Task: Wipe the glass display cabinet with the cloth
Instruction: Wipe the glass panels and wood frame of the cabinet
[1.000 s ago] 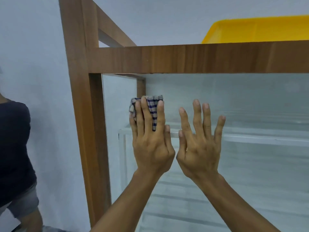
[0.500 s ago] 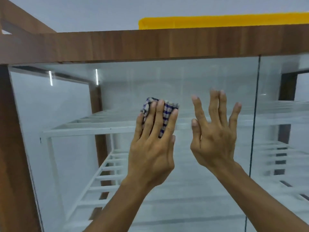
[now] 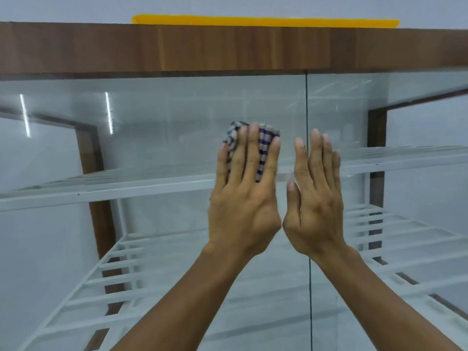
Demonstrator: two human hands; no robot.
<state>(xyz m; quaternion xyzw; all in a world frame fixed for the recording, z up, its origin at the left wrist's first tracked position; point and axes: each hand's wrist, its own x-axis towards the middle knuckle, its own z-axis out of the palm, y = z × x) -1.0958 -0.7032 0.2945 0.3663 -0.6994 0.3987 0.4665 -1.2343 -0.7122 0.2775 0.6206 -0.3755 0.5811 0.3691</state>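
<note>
Checked cloth: pressed to glass display cabinet front under left hand, fingers straight. Right hand: flat, empty, alongside. Risk: bare palm may smear the pane.

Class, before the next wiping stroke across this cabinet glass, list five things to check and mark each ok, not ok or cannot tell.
1. Cloth under left hand: ok.
2. Left fingers straight, flat over it: ok.
3. Right hand touching the glass: cannot tell.
4. Rightward path clear: not ok, right hand sits close beside.
5. Glass free of streaks: cannot tell.
</note>
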